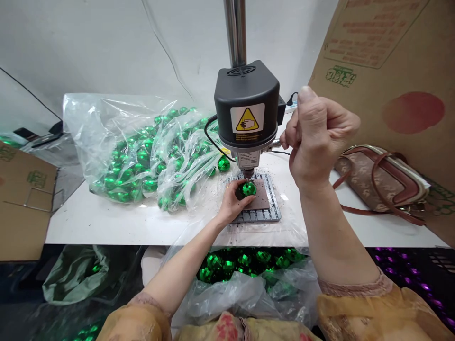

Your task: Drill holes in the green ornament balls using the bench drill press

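Observation:
My left hand is closed round a shiny green faceted ball, thumb in front and fingers behind. It keeps the ball on a brownish square pad, directly below the chuck of a small black drill press. Whether the bit touches the ball is hard to see. My right hand is raised beside the machine, wrapped round its feed lever; most of the lever is hidden in the fist. Under the pad lies the grey slotted base plate.
A clear plastic bag full of green balls stands left, with a loose ball beside the machine. More balls lie in plastic below the table edge. A brown handbag and cardboard are right. Dark specks litter the table.

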Tool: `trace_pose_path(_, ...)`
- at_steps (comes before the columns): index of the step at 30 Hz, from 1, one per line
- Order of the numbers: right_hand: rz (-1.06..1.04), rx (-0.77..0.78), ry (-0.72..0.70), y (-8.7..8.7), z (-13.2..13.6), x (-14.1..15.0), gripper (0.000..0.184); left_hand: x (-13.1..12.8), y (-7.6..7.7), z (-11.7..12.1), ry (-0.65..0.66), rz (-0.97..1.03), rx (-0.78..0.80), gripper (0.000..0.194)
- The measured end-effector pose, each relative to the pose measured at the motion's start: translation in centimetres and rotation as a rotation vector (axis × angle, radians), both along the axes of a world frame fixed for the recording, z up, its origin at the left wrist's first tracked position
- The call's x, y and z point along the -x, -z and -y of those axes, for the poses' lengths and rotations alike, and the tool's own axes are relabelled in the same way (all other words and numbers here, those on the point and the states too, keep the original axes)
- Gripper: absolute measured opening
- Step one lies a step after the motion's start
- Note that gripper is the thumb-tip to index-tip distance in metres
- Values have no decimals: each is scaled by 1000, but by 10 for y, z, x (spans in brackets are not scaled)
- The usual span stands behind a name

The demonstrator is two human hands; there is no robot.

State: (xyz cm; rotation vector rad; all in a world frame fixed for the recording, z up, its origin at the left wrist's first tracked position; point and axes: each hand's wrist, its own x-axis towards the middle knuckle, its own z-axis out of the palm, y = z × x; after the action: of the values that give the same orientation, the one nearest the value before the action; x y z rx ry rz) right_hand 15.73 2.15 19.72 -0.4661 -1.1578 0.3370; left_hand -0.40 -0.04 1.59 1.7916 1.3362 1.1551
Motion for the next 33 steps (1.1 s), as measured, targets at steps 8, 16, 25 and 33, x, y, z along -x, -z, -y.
trace_pose_path(8, 17, 11, 12, -1, 2, -1, 52, -4, 14, -1, 43, 117, 61, 59)
trace_pose_path(16, -95, -69, 12, 19, 12, 3, 55, -1, 18, -3, 64, 114, 59, 61)
trace_pose_path(25, -87, -185, -7, 39, 13, 1, 56, -1, 19, -2, 57, 91, 33, 60)
trace_pose_path(33, -105, -219, 64, 48, 11, 3, 59, -1, 15, -1, 51, 83, 18, 59)
